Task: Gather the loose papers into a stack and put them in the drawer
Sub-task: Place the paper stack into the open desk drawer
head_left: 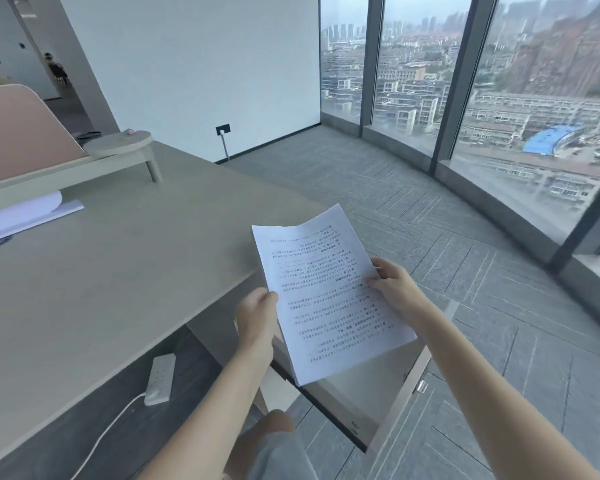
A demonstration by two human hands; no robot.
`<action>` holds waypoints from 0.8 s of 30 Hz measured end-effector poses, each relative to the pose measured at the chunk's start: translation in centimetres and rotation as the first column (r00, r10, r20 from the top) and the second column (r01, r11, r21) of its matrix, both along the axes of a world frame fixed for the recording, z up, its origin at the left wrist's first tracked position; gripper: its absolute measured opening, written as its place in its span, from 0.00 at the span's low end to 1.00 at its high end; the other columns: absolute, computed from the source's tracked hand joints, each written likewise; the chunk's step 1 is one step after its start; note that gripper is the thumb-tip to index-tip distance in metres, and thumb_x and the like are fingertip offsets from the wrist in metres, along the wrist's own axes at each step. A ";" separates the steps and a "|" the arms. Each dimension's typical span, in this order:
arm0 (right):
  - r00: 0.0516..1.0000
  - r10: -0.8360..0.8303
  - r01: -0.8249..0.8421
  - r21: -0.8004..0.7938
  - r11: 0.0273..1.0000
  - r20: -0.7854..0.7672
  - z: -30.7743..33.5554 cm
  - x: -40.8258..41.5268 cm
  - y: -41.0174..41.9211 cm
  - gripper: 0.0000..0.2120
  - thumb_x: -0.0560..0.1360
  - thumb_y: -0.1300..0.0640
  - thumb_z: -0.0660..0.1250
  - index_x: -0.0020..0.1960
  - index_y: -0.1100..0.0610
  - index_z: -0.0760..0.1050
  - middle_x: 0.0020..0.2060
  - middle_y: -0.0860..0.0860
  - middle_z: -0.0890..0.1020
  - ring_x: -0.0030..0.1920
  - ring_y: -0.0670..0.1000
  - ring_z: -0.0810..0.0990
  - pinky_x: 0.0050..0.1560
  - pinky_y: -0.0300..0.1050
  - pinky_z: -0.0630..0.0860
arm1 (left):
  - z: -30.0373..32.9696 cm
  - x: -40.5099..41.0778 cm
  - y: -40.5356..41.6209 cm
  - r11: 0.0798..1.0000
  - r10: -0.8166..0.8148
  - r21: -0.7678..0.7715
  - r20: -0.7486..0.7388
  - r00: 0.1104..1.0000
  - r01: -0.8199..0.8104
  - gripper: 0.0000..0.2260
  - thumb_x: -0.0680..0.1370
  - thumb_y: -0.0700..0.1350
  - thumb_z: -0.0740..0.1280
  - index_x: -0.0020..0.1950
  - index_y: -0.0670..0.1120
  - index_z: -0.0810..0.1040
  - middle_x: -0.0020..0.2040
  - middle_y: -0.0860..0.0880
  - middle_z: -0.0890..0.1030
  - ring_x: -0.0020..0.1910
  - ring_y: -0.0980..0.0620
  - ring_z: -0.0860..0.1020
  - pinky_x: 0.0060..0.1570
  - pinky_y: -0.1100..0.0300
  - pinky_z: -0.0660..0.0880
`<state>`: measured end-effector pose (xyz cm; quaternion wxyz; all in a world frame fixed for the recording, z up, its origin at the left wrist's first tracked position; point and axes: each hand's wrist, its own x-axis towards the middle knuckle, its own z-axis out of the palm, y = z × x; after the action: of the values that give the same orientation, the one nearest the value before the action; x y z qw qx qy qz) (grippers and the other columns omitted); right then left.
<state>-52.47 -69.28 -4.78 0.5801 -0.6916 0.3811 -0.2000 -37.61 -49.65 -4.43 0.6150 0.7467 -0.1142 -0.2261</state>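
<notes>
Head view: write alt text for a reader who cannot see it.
Both hands, left hand and right hand, hold a stack of printed papers above an open drawer beside a desk. More paper lies on the desk's far left; tall windows show a city.

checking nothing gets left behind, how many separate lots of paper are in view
2: the stack held in both hands above the open drawer, and papers under the desk shelf, far left. More may be hidden there.

Both hands held a stack of printed papers [329, 292] off the worktop's [118, 258] right end, above an open drawer [357, 407]. The left hand [257, 317] gripped the stack's left edge and the right hand [394, 284] its right edge. A white power strip [160, 379] lay on the floor under the worktop.
</notes>
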 end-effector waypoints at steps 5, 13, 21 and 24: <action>0.989 -0.022 0.013 -0.063 0.998 -0.143 -2.7 -0.5 -2.5 0.16 0.77 0.70 0.61 0.58 0.57 0.78 0.52 0.53 0.85 0.52 0.56 0.84 0.56 0.52 0.81 | -2.6 -0.7 -0.7 0.994 -0.099 0.059 0.130 0.986 0.092 0.18 0.74 0.38 0.67 0.61 0.54 0.73 0.44 0.47 0.86 0.44 0.48 0.84 0.46 0.48 0.82; 0.951 -0.019 0.007 -0.039 0.999 -0.309 -6.0 0.0 -5.1 0.13 0.76 0.69 0.62 0.54 0.57 0.79 0.50 0.55 0.85 0.51 0.58 0.83 0.55 0.56 0.81 | -6.1 -2.5 -1.9 0.942 -0.315 0.235 0.375 0.872 0.239 0.21 0.78 0.36 0.66 0.65 0.57 0.68 0.34 0.48 0.75 0.31 0.54 0.75 0.31 0.68 0.73; 0.865 0.030 -0.134 -0.172 0.976 -0.501 -8.2 2.0 -6.2 0.21 0.75 0.69 0.60 0.64 0.57 0.79 0.54 0.53 0.82 0.56 0.57 0.80 0.53 0.51 0.79 | -10.1 -1.6 -3.5 0.803 -0.534 0.529 0.434 0.725 0.275 0.08 0.79 0.43 0.67 0.50 0.44 0.85 0.43 0.52 0.82 0.41 0.55 0.79 0.42 0.70 0.75; 0.823 0.053 -0.218 -0.229 0.949 -0.565 -8.9 2.7 -6.2 0.23 0.75 0.69 0.59 0.66 0.56 0.77 0.60 0.55 0.82 0.60 0.58 0.80 0.51 0.49 0.78 | -10.9 -1.3 -4.2 0.702 -0.648 0.642 0.396 0.651 0.308 0.10 0.80 0.44 0.65 0.48 0.42 0.86 0.45 0.47 0.85 0.45 0.49 0.81 0.47 0.56 0.79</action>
<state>-49.78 -75.52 -13.71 0.3530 -0.8210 0.4487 -0.0024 -38.95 -53.83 -15.29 0.2333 0.8536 -0.4369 -0.1617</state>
